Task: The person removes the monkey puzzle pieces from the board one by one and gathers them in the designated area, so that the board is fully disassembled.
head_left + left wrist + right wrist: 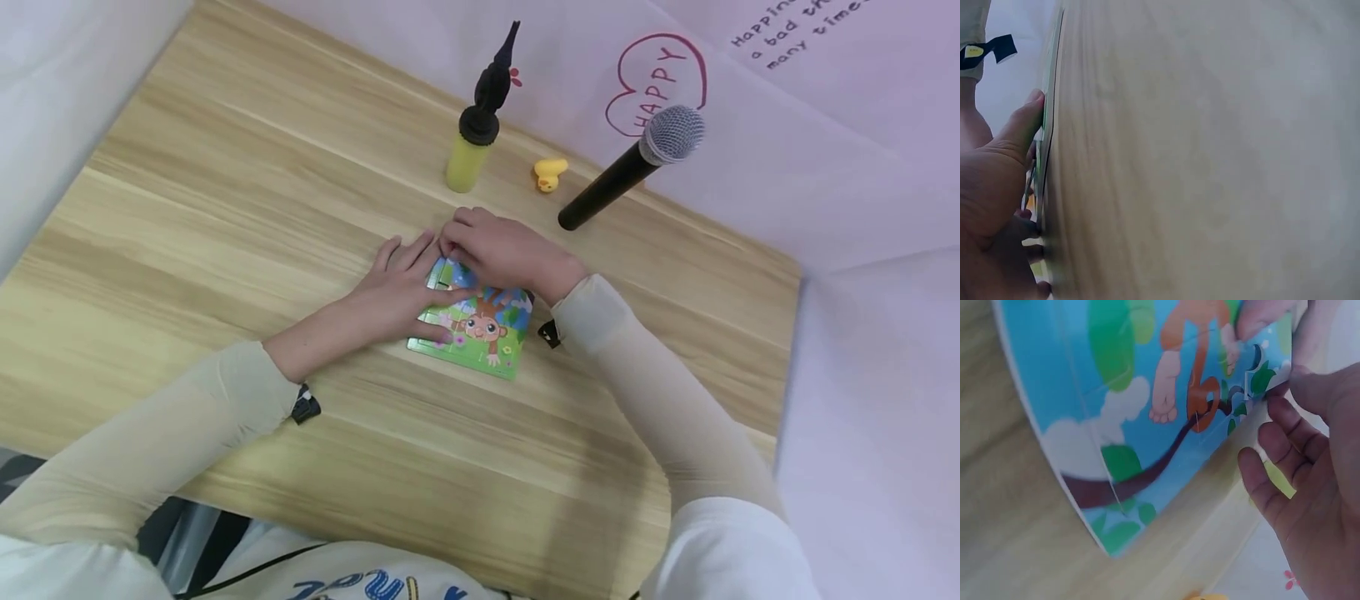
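Note:
A jigsaw puzzle [491, 350] with a cartoon monkey lies flat on the wooden table, under both hands. My left hand [393, 296] rests across its left side, fingers spread, with the thumb reaching over the picture. At the puzzle's far left corner my right hand [506, 250] bends over it. The right wrist view shows the thumb and a finger of that hand pinching a corner puzzle piece [1264, 376], which sits slightly raised and out of line. A left fingertip [1260, 315] touches the picture beside it. In the left wrist view the puzzle is seen almost edge-on.
Beyond the hands stands a yellow-green hand pump [467, 158] with a black top. A small yellow duck toy [550, 173] and a black microphone [611, 185] with a silver head are to its right. White sheeting [750, 167] with writing borders the wooden table [247, 217].

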A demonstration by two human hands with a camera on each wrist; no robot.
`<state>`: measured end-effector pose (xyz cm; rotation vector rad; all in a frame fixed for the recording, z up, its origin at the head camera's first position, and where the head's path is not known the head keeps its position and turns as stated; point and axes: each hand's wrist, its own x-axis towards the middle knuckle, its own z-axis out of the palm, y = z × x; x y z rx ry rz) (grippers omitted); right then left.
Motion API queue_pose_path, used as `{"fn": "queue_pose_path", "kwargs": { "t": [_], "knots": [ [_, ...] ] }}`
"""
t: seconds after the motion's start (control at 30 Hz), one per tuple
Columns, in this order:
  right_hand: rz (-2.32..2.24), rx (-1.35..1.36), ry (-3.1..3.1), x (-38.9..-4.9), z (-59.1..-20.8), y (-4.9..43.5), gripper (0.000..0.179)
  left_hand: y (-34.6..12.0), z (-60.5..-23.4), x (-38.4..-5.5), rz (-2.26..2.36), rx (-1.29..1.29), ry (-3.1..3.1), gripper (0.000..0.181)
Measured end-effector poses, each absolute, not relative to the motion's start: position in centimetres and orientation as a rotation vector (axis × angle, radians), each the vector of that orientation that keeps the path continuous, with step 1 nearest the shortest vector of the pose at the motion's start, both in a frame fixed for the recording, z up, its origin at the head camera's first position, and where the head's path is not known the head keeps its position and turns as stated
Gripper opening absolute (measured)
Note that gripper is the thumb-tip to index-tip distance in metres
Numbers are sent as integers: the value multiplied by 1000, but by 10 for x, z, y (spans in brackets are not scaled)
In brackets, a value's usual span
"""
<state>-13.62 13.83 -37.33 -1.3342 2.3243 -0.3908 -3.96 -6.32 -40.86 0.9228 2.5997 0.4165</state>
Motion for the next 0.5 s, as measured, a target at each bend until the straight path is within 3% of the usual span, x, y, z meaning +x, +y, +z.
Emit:
{"fn": "queue_pose_path", "kwargs": {
  "t": [0.1,0.27,0.5],
  "knots": [
    [-542,-1229,2308,-137,-376,140,14,-63,-407,-39,367,936,2611,76],
    [-676,-1086,2331,-135,-382,152,35,-65,-407,-39,379,941,2600,75],
    [-869,-1032,2379,-127,-391,163,31,-64,-412,-40,390,937,2598,76]
  ]
}}
